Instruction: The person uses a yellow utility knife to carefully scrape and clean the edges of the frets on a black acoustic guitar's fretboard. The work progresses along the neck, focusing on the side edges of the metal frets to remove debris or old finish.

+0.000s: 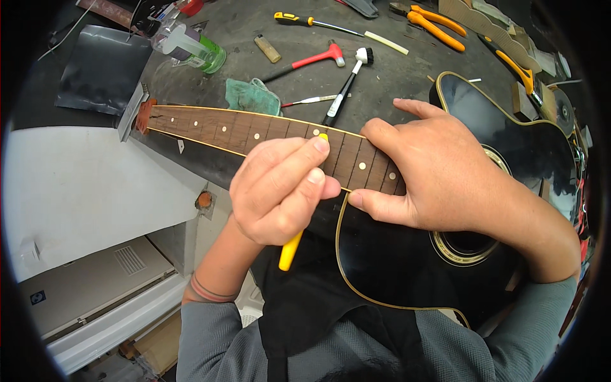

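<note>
A black acoustic guitar with cream-gold edging lies across my lap and the bench, its dark wooden fretboard pointing left. No strings show over the fretboard. My left hand is closed around a slim yellow pen-shaped tool. One yellow end sticks out at the fingertips, right over the fretboard; which kind of tool it is, I cannot tell. My right hand straddles the fretboard where it meets the body. Its thumb presses by the lower edge, and the bent index finger sits at the upper edge.
Beyond the neck lie a green cloth, a red-handled hammer, a black-and-white brush, a lighter and a yellow screwdriver. Orange pliers are farther right. A green-bottomed bottle stands far left. A white panel is at left.
</note>
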{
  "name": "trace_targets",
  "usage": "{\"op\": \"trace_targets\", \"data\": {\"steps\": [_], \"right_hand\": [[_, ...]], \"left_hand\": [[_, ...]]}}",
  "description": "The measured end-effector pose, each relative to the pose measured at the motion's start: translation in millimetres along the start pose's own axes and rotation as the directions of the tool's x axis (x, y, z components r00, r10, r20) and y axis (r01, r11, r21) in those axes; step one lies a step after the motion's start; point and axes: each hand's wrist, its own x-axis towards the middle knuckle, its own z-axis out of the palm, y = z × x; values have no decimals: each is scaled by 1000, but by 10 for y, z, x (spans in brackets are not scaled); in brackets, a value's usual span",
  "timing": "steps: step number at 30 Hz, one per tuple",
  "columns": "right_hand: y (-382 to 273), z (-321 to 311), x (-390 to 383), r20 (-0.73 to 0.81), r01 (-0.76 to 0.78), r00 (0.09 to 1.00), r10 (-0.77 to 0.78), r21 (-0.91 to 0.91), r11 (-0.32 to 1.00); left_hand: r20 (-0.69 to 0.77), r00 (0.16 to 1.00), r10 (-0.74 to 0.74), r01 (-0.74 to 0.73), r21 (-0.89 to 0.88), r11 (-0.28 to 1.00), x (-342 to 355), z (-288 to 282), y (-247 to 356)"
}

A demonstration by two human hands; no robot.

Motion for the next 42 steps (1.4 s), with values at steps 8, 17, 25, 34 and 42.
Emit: {"op": "trace_targets", "data": {"steps": [8, 17, 25, 34, 42], "right_hand": [[-28, -44, 16, -20, 30, 999, -30, -26, 999], [-31, -92, 43, 94, -35, 995, 34, 8, 999], [-26, -80, 33, 54, -12, 998, 11, 12, 1000], [-69, -92, 38, 31, 12, 999, -12, -7, 1000], [-75, -73, 43, 25, 8, 1000, -7, -25, 1000]], "left_hand": [[-14, 998, 56, -55, 67, 996, 6, -10, 11], [22, 998, -51, 51, -7, 999, 34, -92, 64], [15, 1000, 17, -18, 68, 998, -14, -9, 38], [-318, 911, -261, 218, -166, 962, 216, -367, 46], [-41, 731, -681, 440, -734, 517, 412, -353, -209]]}}
